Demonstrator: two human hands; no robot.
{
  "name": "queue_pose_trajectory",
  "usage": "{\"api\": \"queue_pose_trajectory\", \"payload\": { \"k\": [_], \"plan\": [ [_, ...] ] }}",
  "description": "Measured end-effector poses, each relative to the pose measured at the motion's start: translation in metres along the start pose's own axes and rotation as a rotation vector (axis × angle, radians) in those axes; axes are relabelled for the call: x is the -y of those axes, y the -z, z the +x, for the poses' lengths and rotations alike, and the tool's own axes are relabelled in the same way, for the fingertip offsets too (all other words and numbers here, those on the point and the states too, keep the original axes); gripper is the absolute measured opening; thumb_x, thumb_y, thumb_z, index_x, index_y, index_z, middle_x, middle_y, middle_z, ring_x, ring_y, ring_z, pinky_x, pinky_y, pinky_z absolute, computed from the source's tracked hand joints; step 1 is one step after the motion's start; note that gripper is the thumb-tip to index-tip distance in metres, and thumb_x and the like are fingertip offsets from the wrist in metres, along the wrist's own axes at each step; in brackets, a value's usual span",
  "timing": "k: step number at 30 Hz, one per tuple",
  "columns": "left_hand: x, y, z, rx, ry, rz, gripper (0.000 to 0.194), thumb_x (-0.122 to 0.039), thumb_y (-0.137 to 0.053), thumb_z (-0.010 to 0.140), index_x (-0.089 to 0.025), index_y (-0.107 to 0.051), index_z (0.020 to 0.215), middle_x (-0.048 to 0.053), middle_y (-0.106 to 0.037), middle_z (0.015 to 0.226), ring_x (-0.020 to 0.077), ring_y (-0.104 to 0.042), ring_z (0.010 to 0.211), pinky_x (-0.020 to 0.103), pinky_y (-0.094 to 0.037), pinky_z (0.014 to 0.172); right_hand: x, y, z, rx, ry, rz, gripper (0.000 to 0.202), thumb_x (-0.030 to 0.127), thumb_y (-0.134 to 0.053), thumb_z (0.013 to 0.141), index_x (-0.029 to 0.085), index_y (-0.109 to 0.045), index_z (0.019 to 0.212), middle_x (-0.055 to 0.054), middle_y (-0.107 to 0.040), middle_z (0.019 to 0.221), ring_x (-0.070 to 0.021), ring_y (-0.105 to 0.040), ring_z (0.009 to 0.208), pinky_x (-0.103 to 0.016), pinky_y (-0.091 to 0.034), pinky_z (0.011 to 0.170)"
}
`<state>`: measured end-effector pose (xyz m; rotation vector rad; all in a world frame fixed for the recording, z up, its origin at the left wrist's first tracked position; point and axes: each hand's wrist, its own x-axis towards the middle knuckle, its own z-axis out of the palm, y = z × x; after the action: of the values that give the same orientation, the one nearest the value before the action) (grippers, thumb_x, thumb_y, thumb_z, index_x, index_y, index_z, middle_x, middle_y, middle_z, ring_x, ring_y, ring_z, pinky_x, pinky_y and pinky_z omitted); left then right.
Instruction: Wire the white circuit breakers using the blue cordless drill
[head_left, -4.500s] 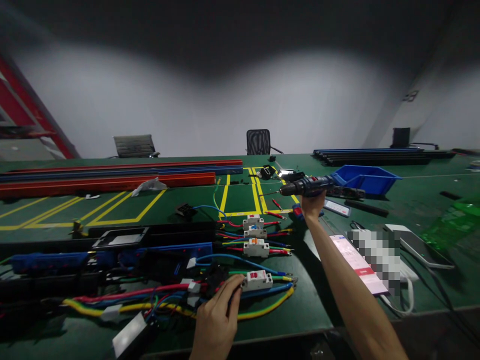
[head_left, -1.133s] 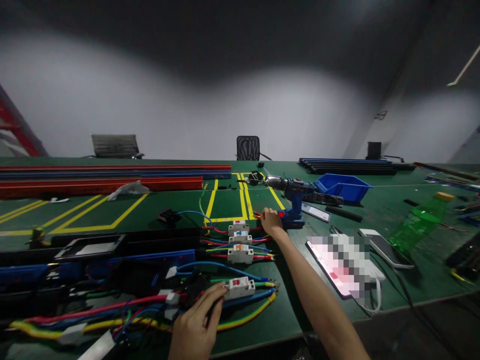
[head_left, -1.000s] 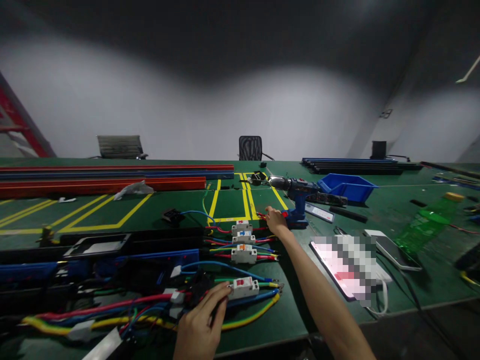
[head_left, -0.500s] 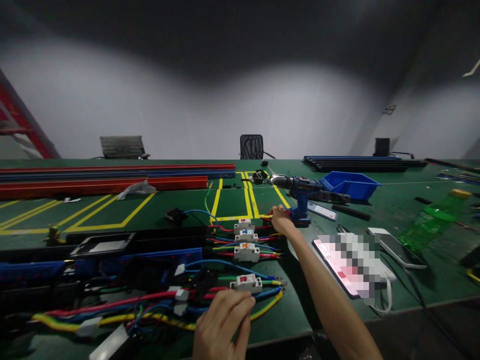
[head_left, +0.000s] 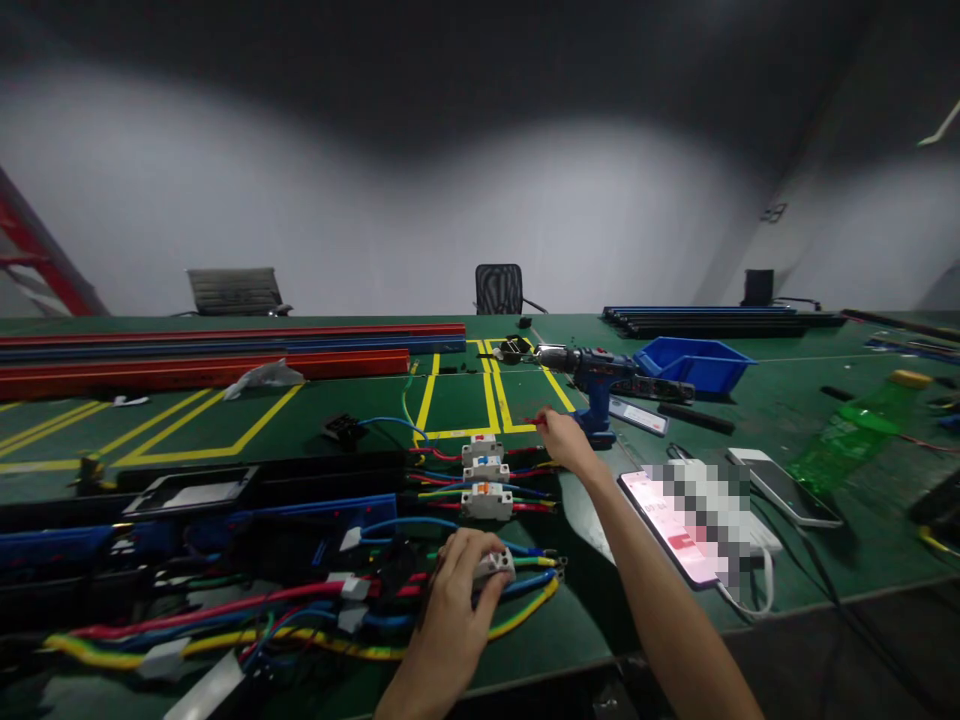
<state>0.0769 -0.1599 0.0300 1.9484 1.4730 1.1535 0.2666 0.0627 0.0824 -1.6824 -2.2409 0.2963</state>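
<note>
My left hand (head_left: 459, 600) is closed around the nearest white circuit breaker (head_left: 496, 562), fingers over its top and thumb on the near side. Thick blue, green and yellow-green cables (head_left: 541, 590) run out to its right. Farther away, my right hand (head_left: 566, 438) is closed beside the handle of a blue cordless drill (head_left: 598, 395). A small, thin red thing (head_left: 535, 421) pokes out from its fingers; its kind is too small to tell. Between the hands, several more white breakers (head_left: 487, 500) with red, blue and yellow-green wires lie in a column.
To the right are a lit phone (head_left: 667, 530), a white phone (head_left: 784, 487), a green bottle (head_left: 847, 435) and a blue bin (head_left: 694, 366). Red rails (head_left: 337, 362) lie at the far left. A black tray-like frame (head_left: 191, 492) rests nearer, left.
My left hand has moved up and forward onto the nearest breaker and closed on it. My right hand stays by the drill, with a red thing now showing at its fingertips.
</note>
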Motion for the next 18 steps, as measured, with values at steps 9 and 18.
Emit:
{"api": "queue_pose_trajectory", "payload": {
  "k": [9,18],
  "plan": [
    [0.008,-0.001,-0.002,-0.027,-0.011,-0.120,0.014,-0.022,-0.055,0.093,-0.024,-0.058,0.106,0.005,-0.060,0.107,0.0218,-0.058,0.104,0.036,-0.049,0.090,0.029,0.034,-0.140,0.224,0.203,0.528,0.015,0.029,-0.056,0.090,0.021,-0.066,0.096,0.000,-0.067,0.086,-0.0153,-0.058,0.077,-0.023,-0.041,0.066],
    [0.007,-0.002,-0.003,-0.063,-0.006,-0.118,0.012,-0.025,-0.056,0.092,-0.024,-0.059,0.104,0.005,-0.060,0.104,0.0203,-0.059,0.101,0.033,-0.050,0.087,0.014,0.011,-0.170,0.200,0.071,0.537,0.017,0.028,-0.066,0.081,0.022,-0.071,0.096,-0.002,-0.071,0.092,-0.0198,-0.062,0.085,-0.027,-0.044,0.071]
  ]
}}
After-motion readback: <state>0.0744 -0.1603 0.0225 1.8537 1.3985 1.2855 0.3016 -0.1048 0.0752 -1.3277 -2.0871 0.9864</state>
